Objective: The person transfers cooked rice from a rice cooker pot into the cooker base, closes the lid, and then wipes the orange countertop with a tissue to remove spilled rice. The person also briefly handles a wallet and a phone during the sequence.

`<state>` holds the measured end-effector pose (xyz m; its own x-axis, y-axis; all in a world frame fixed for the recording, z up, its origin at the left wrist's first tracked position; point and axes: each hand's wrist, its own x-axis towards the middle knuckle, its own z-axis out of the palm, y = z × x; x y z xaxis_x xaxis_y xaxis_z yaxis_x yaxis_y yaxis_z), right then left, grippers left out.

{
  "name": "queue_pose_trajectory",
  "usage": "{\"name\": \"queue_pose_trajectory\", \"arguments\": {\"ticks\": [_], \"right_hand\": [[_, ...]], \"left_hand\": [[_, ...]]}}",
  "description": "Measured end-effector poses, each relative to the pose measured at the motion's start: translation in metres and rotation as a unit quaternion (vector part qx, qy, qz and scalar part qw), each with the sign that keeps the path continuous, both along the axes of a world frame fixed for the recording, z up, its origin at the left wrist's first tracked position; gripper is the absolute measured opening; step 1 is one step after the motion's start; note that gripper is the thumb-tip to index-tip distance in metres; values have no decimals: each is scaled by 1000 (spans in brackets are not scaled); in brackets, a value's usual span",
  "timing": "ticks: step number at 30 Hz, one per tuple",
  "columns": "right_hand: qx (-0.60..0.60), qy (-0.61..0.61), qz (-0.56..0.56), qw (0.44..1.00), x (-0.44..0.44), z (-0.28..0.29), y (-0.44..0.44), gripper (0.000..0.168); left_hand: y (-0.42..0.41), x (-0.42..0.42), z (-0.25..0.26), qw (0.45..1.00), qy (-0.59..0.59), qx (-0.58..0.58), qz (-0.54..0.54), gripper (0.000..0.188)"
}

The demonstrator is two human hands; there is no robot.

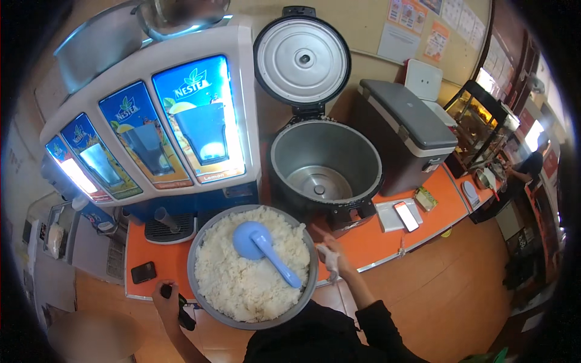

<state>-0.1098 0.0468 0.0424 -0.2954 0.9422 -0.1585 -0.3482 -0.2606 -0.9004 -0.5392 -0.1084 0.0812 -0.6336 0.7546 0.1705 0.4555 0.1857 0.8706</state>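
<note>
A wide grey basin [192,267] heaped with cooked white rice [227,286] stands at the counter's front edge, close to my body. On the rice lies a blue plastic scoop [254,240], its handle slanting towards me. My right hand [335,254], right of the basin, has a crumpled white cloth [330,262] in its grasp, with a finger stretched towards the cooker. My left hand [166,301], left of the basin, is curled around a black object [185,317] that I cannot identify. Behind the basin, a large rice cooker [327,159] stands with its lid [302,61] raised; its bare metal bottom shows.
A Nestea drink dispenser [150,136] fills the left. A black phone [143,272] lies on the orange counter [363,247]. To the right are a lit phone [406,217], a grey cooler box [408,122] and a glass food warmer [476,118]. A person [522,172] stands far right.
</note>
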Motion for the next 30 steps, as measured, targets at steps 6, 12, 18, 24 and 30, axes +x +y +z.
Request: {"name": "queue_pose_trajectory", "arguments": {"ticks": [6, 12, 18, 24, 30], "right_hand": [[223, -252, 68, 939, -17, -3, 18, 54], [222, -607, 189, 740, -20, 61, 13, 47], [240, -499, 219, 803, -12, 51, 24, 51], [178, -381, 198, 885, 5, 60, 11, 51], [167, -225, 55, 958, 17, 33, -8, 44]], "left_hand": [[-3, -4, -10, 1000, -4, 21, 3, 10], [-17, -35, -47, 999, -33, -10, 7, 12], [-24, -3, -23, 997, -55, -30, -32, 20], [-12, 20, 7, 999, 21, -39, 7, 14], [-22, -1, -10, 984, -176, 21, -32, 14]]}}
